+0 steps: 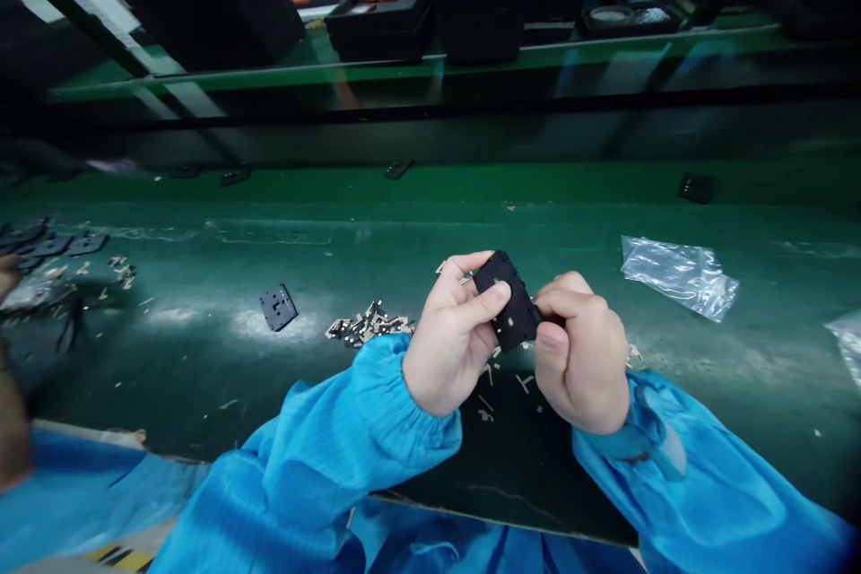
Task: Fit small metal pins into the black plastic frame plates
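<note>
My left hand (454, 332) grips a flat black plastic part (515, 314) with small cut-outs, the thumb lying across its face. At the part's right edge, my right hand (582, 350) is closed in a pinch. Whatever sits between those fingertips is hidden or too small to name. A pile of small beige and dark pieces (369, 325) lies on the green tabletop, left of my left hand. More loose beige bits (525, 383) are scattered below my hands. Farther left, a similar black plate (278, 308) rests flat on the table.
Clear plastic bags (679, 273) lie to the right. Several black parts (50, 244) and a co-worker's arm (13, 413) are at the left. A black part (698, 188) sits at the far right. Beyond a raised ledge (404, 72), people work around black boxes (380, 22).
</note>
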### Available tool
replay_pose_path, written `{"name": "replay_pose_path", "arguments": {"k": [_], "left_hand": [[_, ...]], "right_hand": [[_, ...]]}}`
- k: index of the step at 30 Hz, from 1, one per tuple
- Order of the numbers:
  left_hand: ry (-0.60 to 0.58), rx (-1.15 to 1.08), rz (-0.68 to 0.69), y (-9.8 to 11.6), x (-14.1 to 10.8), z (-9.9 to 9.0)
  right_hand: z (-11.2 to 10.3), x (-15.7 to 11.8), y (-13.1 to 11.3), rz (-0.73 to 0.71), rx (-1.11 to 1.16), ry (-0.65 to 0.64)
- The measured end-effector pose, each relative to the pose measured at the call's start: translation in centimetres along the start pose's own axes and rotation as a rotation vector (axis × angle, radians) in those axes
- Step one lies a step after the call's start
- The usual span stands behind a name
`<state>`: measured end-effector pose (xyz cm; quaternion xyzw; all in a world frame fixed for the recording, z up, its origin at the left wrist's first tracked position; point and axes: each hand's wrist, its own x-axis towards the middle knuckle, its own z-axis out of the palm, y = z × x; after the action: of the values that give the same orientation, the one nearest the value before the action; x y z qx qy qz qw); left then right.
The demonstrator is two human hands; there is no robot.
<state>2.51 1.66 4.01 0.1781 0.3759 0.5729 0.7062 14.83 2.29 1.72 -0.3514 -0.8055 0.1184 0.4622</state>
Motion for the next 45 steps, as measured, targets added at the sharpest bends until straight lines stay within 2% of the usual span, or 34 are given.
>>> {"name": "replay_pose_path", "arguments": {"k": [2, 4, 7, 9, 12, 15, 17, 19, 21, 23, 25, 26, 29, 31, 34, 38, 41, 45], "left_hand": [[-0.006, 0.028, 0.018, 0.1, 0.1, -0.1], [-0.016, 0.079, 0.102, 0.3, 0.2, -0.2], [-0.027, 0.189, 0.326, 0.6, 0.3, -0.5], [-0.045, 0.280, 0.476, 0.7, 0.4, -0.8], [-0.084, 0.393, 0.670, 0.7, 0.5, -1.2], [-0.083, 0.455, 0.782, 0.4, 0.9, -1.4], [-0.059, 0.489, 0.776, 0.2, 1.4, -1.6], [-0.047, 0.535, 0.690, 0.0, 2.1, -2.1], [-0.057, 0.614, 0.547, -0.1, 2.7, -3.2], [-0.046, 0.754, 0.445, 0.3, 3.0, -5.2], [0.005, 1.001, 0.446, 1.1, 2.6, -7.6], [-0.014, 1.182, 0.453, 1.6, 2.1, -8.9], [-0.190, 1.705, 0.407, 2.9, -0.1, -12.2], [-0.203, 1.928, 0.378, 3.3, -1.5, -13.5], [-0.119, 2.136, 0.424, 3.0, -2.4, -14.6], [-0.082, 2.357, 0.547, 1.9, -1.8, -15.4], [-0.089, 2.482, 0.677, 1.6, -1.1, -16.0], [-0.110, 2.457, 0.850, 2.0, -0.6, -16.3]], "right_hand": [[0.1, -0.1, 0.5, -0.028, -0.008, 0.020], [-0.1, 0.1, 0.8, 0.010, 0.122, 0.024], [-0.5, 0.6, 0.8, 0.169, 0.491, -0.086], [-0.8, 0.9, 0.6, 0.255, 0.634, -0.180], [-1.1, 1.2, 0.5, 0.242, 0.583, -0.227], [-1.1, 1.4, 0.6, 0.160, 0.357, -0.225], [-1.1, 1.6, 0.9, 0.137, 0.212, -0.243], [-1.0, 1.8, 1.4, 0.169, 0.118, -0.310], [-0.8, 2.0, 2.4, 0.249, 0.074, -0.451], [-0.5, 2.0, 3.8, 0.361, 0.069, -0.647], [-0.3, 2.0, 5.5, 0.493, 0.047, -0.783], [-0.2, 2.0, 6.3, 0.541, 0.003, -0.800], [-0.4, 2.6, 8.9, 0.587, -0.157, -0.765], [-0.6, 3.8, 10.5, 0.603, -0.273, -0.714], [-0.9, 6.6, 13.1, 0.626, -0.519, -0.617], [-0.4, 10.1, 16.0, 0.617, -0.776, -0.555], [0.5, 11.0, 16.5, 0.513, -0.803, -0.652], [1.2, 9.3, 14.1, 0.349, -0.741, -0.806]]}}
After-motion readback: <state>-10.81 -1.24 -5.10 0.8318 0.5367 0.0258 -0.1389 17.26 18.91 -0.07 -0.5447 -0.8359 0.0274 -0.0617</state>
